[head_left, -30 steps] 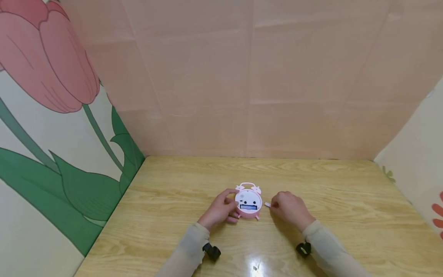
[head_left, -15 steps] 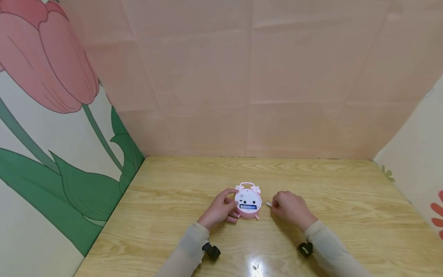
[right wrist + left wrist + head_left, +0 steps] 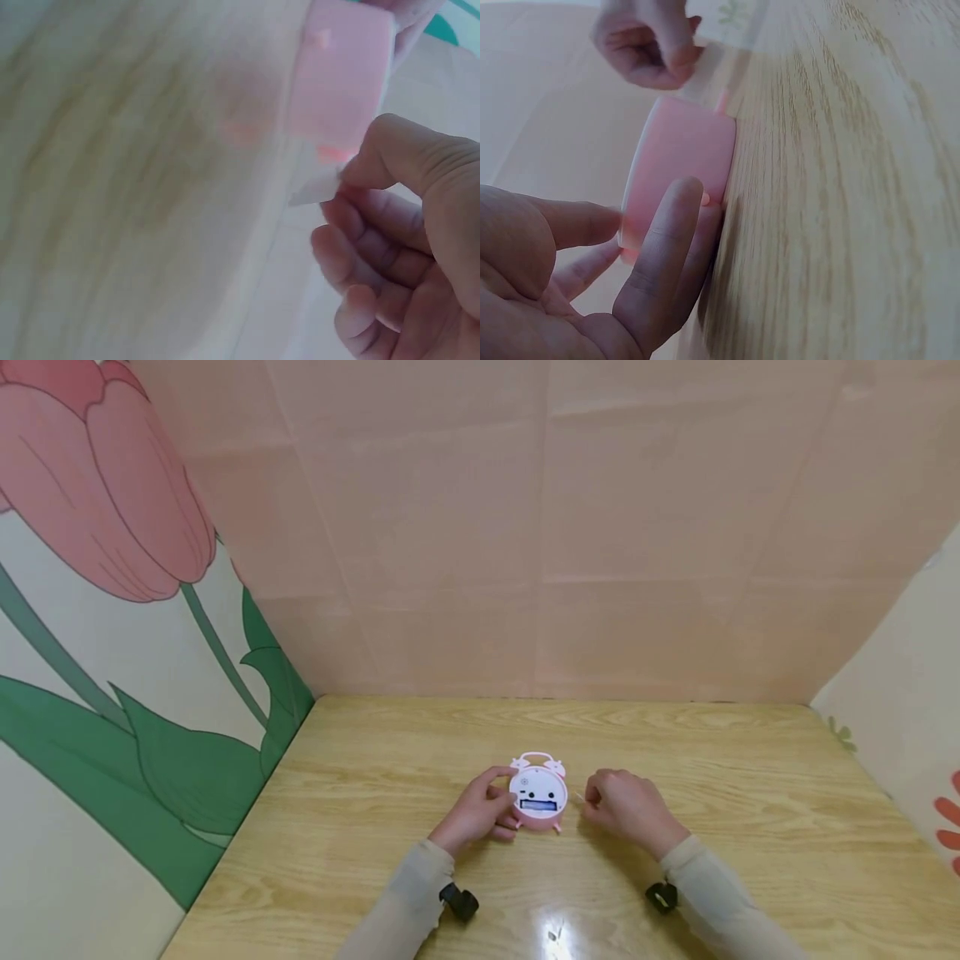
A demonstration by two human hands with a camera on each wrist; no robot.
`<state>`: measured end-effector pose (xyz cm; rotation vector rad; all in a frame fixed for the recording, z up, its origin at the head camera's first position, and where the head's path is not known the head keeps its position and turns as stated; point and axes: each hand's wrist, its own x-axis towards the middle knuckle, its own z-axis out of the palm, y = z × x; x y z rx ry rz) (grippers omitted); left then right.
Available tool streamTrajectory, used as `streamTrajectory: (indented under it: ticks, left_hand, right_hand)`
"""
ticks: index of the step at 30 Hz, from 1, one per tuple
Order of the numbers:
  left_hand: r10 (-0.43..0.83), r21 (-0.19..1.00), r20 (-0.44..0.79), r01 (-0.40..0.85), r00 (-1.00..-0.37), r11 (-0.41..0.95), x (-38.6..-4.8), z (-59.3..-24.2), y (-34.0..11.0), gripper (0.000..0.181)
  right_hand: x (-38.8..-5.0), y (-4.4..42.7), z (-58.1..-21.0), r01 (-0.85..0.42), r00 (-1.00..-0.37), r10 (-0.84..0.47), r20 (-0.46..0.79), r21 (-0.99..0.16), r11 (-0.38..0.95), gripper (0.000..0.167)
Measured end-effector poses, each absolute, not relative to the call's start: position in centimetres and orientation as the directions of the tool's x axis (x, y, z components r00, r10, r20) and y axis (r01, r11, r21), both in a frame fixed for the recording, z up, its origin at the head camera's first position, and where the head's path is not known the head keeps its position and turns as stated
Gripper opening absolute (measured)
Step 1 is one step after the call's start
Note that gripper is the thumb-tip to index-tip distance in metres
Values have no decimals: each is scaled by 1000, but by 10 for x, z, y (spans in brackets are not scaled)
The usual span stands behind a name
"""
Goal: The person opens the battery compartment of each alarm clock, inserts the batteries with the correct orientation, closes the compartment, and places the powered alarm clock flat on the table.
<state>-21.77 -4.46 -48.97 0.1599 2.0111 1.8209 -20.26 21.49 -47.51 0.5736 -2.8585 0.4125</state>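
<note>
A pink alarm clock [image 3: 537, 793] lies on the wooden table with its white back up; a long slot in its lower part holds something bluish. The left hand [image 3: 480, 810] grips the clock's left side; in the left wrist view its thumb and fingers [image 3: 664, 247] touch the pink casing [image 3: 682, 146]. Right of the clock, apart from it, the right hand [image 3: 630, 807] pinches a small white flat piece, seen edge-on. The right wrist view shows this piece [image 3: 316, 188] between thumb and forefinger, the other fingers curled, close to the clock [image 3: 341, 75].
The wooden table [image 3: 420, 735] runs back to a pinkish sheet [image 3: 525, 527]. A wall with a tulip picture [image 3: 112, 485] stands at the left, a pale wall [image 3: 907, 693] at the right. Both wrists carry small black devices.
The right hand has shifted slightly to the right, and the white piece has turned so that only a thin edge shows. The left hand still grips the clock.
</note>
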Motion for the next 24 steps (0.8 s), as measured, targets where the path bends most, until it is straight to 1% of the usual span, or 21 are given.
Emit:
streamTrajectory:
  ticks: [6,11,17,21,24]
  left_hand:
    - [359,971,-231,-193,-904,140,-218,-488,-44,41]
    - [366,972,-228,-190,-902,138,-219,-488,-45,42]
    - [372,973,-225,-190,-900,130,-220,-488,-45,41]
    - [380,975,-220,-189,-899,117,-221,-490,-45,41]
    - [385,976,-214,-187,-898,108,-221,-492,-45,41]
  right_hand:
    - [-195,202,-462,-523,-823,-445,353,-164,837,17]
    - [-192,193,-454,-565,-781,-476,404,-134,814,17]
    - [-196,182,-455,-635,-722,-544,428,-95,767,19]
    - [-200,173,-459,-687,-671,-606,427,-48,725,18]
    - [-202,166,-464,-708,-633,-636,441,4,707,23]
